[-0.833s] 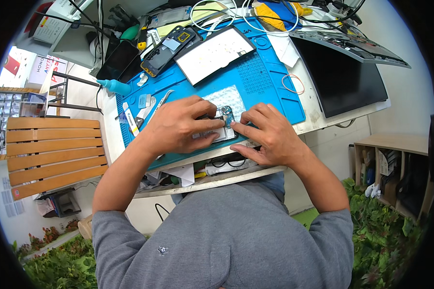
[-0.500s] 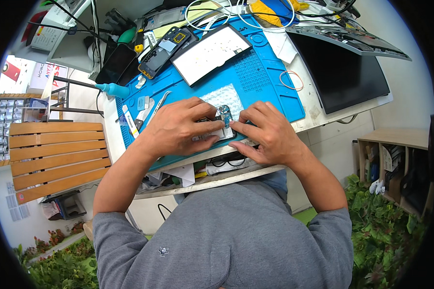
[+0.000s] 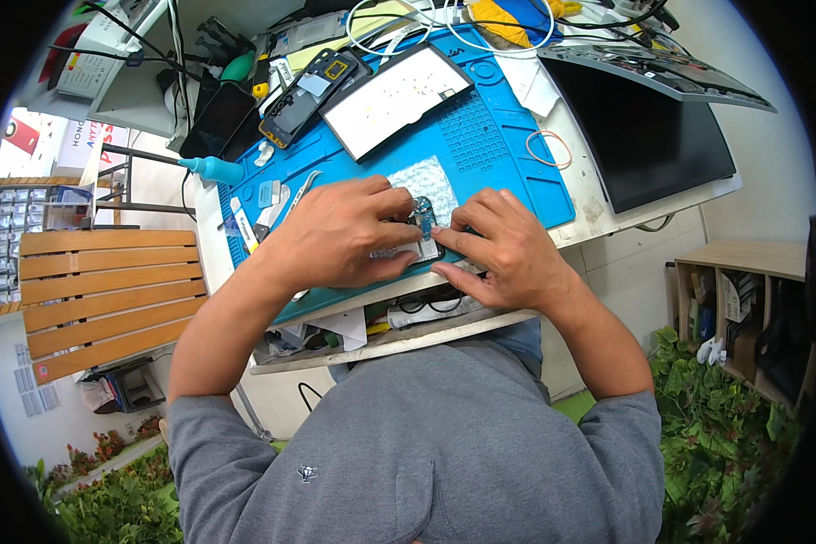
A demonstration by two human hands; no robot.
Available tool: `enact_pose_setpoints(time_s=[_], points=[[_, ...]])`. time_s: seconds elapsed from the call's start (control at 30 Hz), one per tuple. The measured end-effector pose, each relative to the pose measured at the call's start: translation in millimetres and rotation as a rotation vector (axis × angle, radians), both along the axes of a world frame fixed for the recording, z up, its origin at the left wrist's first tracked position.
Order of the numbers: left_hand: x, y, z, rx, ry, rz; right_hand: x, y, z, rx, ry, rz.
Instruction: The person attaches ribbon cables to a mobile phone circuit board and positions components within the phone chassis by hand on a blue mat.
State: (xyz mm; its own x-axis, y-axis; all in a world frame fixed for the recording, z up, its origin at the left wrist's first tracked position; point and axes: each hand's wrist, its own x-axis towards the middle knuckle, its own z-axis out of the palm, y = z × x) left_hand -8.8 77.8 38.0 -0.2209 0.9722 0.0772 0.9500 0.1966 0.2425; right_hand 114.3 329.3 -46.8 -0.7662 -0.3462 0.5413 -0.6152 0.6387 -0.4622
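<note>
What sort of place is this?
It looks like a phone repair bench: there's an opened phone, a blue work mat under it, and a loose phone casing nearby.

A white table (image 3: 592, 216) carries a blue mat (image 3: 519, 186) and a dark screen (image 3: 648, 136) beside it.

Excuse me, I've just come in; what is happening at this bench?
A person has both bare hands at a small opened device, apparently a phone, over the blue mat. The left hand reaches over its left side; the right hand has its index fingertip at the right edge. Its blue circuit board is exposed.
</note>
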Motion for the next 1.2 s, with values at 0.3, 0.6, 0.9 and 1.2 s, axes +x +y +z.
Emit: enact_pose_setpoints(time_s=[0.3, 0.6, 0.9, 1.2], points=[[-8.2, -8.5, -2.7, 0.021, -0.063, -0.021, -3.7, -1.2, 6.3, 0.082, -0.033, 0.03], [-5.3, -33.1, -6.7, 0.127, -0.091, 0.104, -15.5, 5.5, 22.8, 0.256, -0.047, 0.132], [1.8, -28.2, -19.0, 0.122, -0.005, 0.047, -25.1, 5.5, 42.2, 0.522, -0.004, 0.212], [-1.2, -20.0, -21.5, 0.115, 0.002, 0.08, -24.8, 7.8, 37.1, 0.487, -0.026, 0.206]])
